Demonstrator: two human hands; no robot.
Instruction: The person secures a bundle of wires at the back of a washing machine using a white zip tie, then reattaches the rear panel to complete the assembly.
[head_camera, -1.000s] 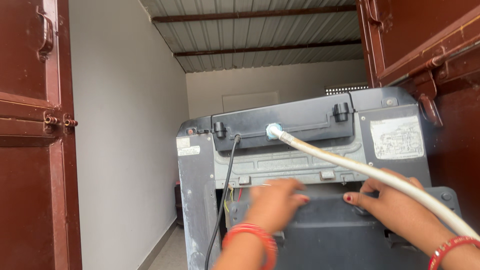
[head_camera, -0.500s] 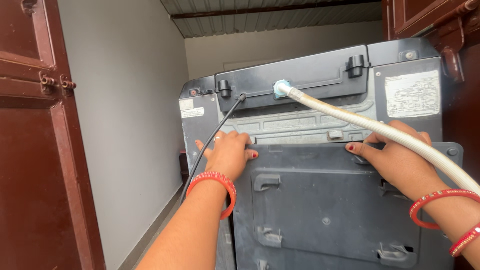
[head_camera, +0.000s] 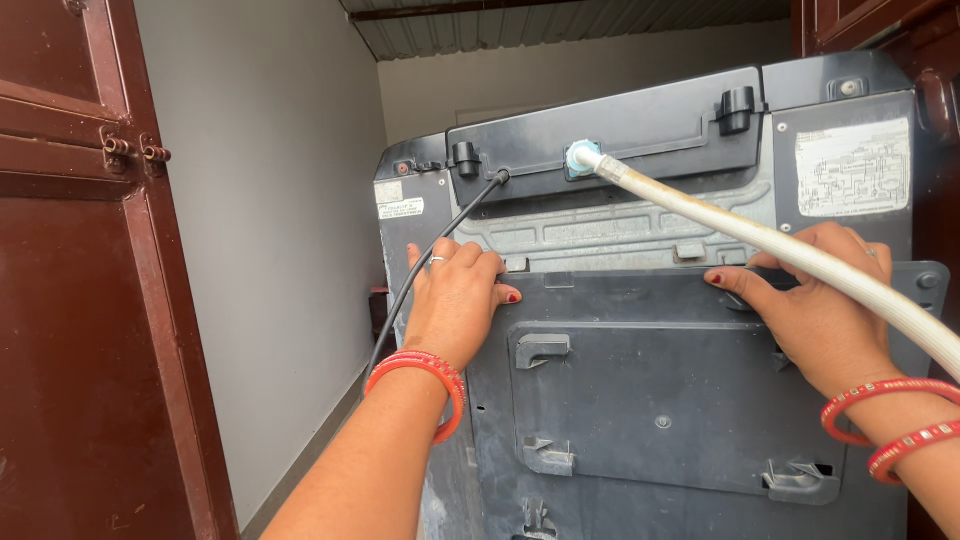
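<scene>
The grey back of a washing machine (head_camera: 640, 230) fills the middle of the view. A dark rear cover panel (head_camera: 660, 400) lies against it. My left hand (head_camera: 455, 295) presses flat on the panel's upper left corner, fingers spread. My right hand (head_camera: 815, 300) rests flat on the panel's upper right edge. A whitish inlet hose (head_camera: 760, 240) runs from a blue fitting (head_camera: 580, 158) at the machine's top down to the right, crossing over my right hand. A thin black cable (head_camera: 430, 260) hangs down just left of my left hand.
A dark red door (head_camera: 90, 300) stands open at the left. A pale wall (head_camera: 270, 220) runs beside the machine with a narrow gap to it. More dark red woodwork (head_camera: 930, 60) is at the right edge. A corrugated roof (head_camera: 560, 20) is overhead.
Both hands have slid outward along the panel's top edge, the left one farther left. The view has dropped and moved closer, showing more of the panel.
</scene>
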